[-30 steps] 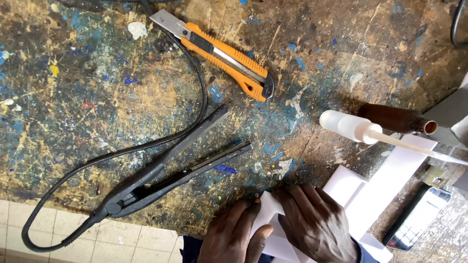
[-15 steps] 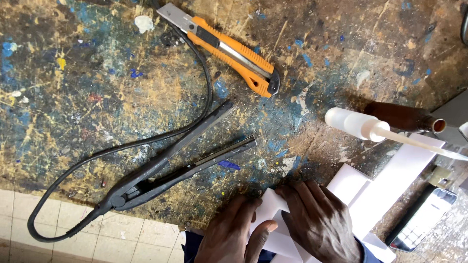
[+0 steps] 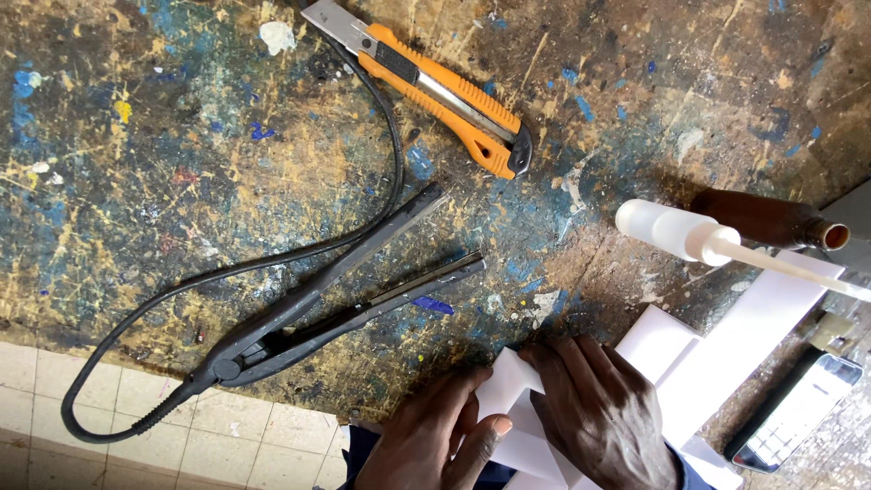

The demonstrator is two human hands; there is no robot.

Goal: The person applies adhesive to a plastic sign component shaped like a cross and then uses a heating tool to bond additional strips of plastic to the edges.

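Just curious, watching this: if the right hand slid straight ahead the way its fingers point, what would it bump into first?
The right hand points up and slightly left across the workbench. Probably the orange utility knife first; the way before it looks free, though its line is uncertain.

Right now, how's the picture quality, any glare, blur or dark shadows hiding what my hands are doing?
Head view: even daylight, sharp focus, no motion blur; a small bright glint on the phone screen and a soft shadow beside the white bottle; the white paper is bright but readable; the left hand and right hand press on it, partly cut off by the bottom edge.
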